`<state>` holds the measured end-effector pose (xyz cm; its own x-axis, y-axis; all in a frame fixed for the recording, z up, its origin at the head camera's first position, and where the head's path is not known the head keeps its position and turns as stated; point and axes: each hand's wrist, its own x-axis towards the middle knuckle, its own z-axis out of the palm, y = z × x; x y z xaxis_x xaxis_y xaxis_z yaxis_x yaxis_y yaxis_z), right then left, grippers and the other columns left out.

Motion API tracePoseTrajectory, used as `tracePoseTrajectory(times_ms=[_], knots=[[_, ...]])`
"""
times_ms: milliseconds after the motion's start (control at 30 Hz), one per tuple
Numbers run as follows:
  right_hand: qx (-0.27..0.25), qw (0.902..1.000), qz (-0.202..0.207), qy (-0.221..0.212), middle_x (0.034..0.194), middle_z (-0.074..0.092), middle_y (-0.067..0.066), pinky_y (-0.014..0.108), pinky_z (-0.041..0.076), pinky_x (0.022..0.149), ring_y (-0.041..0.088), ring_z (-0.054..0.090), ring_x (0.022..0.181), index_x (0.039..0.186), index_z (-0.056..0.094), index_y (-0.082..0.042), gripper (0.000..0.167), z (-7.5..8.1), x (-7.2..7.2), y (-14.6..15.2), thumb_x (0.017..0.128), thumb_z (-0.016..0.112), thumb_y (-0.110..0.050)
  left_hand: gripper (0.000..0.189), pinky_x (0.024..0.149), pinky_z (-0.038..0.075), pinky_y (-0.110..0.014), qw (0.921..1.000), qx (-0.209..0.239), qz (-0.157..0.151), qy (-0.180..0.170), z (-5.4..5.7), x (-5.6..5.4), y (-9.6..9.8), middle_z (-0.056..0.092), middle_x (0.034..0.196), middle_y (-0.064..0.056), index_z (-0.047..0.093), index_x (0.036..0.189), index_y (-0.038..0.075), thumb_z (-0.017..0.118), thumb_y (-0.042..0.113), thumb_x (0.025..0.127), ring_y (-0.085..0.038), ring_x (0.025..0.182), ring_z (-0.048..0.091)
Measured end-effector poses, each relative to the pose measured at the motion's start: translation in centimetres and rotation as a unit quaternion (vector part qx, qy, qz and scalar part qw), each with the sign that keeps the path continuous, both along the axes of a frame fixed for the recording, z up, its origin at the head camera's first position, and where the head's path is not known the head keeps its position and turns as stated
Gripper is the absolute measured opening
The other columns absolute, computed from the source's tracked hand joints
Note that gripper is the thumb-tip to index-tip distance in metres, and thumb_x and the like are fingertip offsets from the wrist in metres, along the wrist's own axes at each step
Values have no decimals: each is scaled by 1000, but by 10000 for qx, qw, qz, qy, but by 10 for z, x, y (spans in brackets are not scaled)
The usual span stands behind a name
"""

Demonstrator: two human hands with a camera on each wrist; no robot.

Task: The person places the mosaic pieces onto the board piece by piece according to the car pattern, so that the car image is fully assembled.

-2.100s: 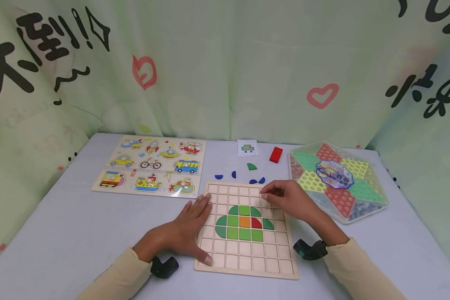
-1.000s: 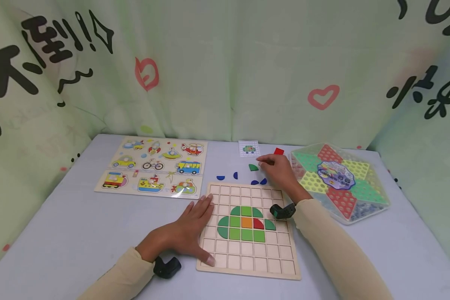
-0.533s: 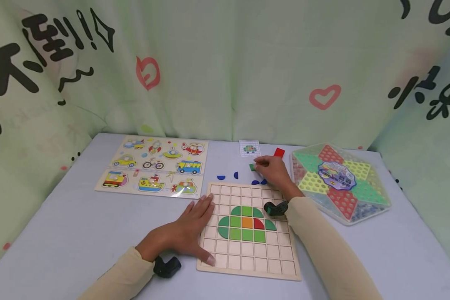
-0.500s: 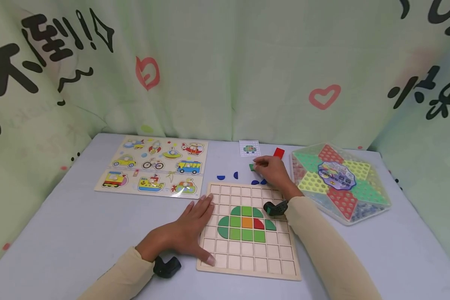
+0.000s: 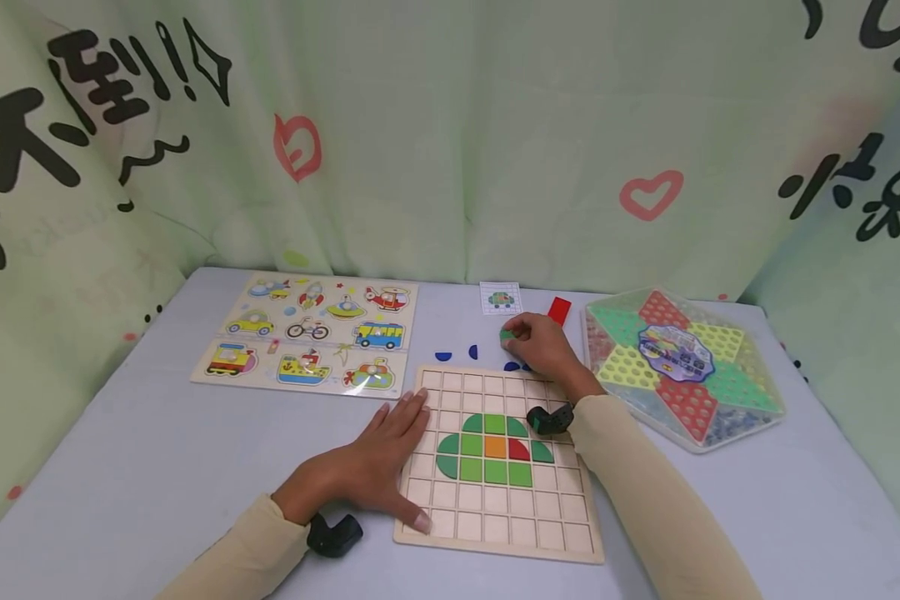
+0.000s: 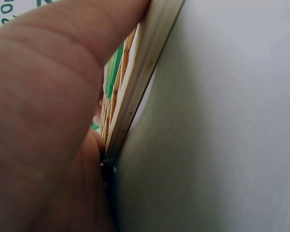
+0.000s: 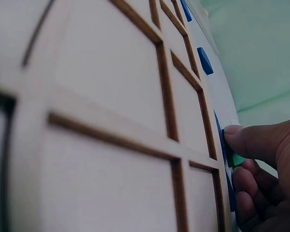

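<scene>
A square wooden grid board [image 5: 495, 510] lies in front of the person, with green, orange and red tiles set in its middle cells. The left hand [image 5: 371, 462] rests with spread fingers along the board's left edge; in the left wrist view its thumb [image 6: 53, 63] lies over the board's side. Beyond the board's far edge, the right hand [image 5: 546, 343] pinches a green quarter-circle tile [image 7: 234, 157] between thumb and fingers. Several blue half-circle tiles [image 5: 443, 357] lie close by on the table, one partly hidden by the right hand.
A vehicle picture puzzle [image 5: 307, 333] lies at the back left. A small pattern card [image 5: 500, 297] and a red block [image 5: 559, 311] are at the back. To the right is a hexagonal Chinese checkers box [image 5: 675, 358]. A printed curtain [image 5: 390, 167] surrounds the white table.
The right hand has moved from over the board's far right corner to the green quarter-circle tile and taken hold of it. The left hand stays on the board's edge.
</scene>
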<state>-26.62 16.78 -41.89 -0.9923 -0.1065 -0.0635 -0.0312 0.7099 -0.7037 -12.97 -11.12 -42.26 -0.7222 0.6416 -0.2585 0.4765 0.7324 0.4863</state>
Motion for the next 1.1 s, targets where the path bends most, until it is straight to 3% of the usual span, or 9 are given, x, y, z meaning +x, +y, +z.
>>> tracePoseTrajectory(times_ms=[200, 500, 733, 933, 1100], knots=[[-268, 9995, -116, 99, 102, 59, 14, 37, 48, 87, 28, 54, 94, 110, 63, -2, 19, 0, 1, 4, 92, 65, -8, 134, 116, -5, -45, 10000, -23, 11, -3, 0, 0, 0, -13, 162, -3, 6, 157, 7, 73, 75, 62, -20, 146, -14], [-388, 9985, -304, 219, 114, 63, 14, 38, 51, 87, 27, 59, 100, 119, 67, -4, 25, 0, 2, 17, 97, 59, -12, 134, 116, -5, -44, 10000, -46, -7, 5, -1, 0, 0, -12, 162, -4, 7, 157, 7, 73, 75, 62, -20, 146, -13], [-490, 9972, -478, 304, 106, 65, 14, 35, 52, 82, 25, 64, 87, 124, 66, -4, 28, -3, 3, 20, 100, 55, -12, 133, 116, -4, -46, 10000, 5, -5, -8, -1, 0, -1, -11, 162, -5, 8, 156, 6, 74, 74, 63, -22, 147, -12], [-442, 9965, -545, 458, 115, 61, 15, 39, 50, 85, 28, 55, 99, 127, 63, -5, 31, -1, 9, 27, 97, 55, -11, 134, 116, -5, -44, 10000, -30, -2, -7, -1, 0, 0, -12, 162, -4, 7, 157, 7, 73, 75, 62, -20, 146, -13], [-681, 9948, -595, 471, 115, 61, 18, 41, 49, 88, 31, 57, 102, 127, 57, -1, 32, 4, 14, 30, 96, 57, -9, 134, 116, -4, -45, 10000, -43, 24, -4, -2, -1, 1, -11, 162, -3, 8, 157, 7, 73, 75, 62, -21, 147, -13]])
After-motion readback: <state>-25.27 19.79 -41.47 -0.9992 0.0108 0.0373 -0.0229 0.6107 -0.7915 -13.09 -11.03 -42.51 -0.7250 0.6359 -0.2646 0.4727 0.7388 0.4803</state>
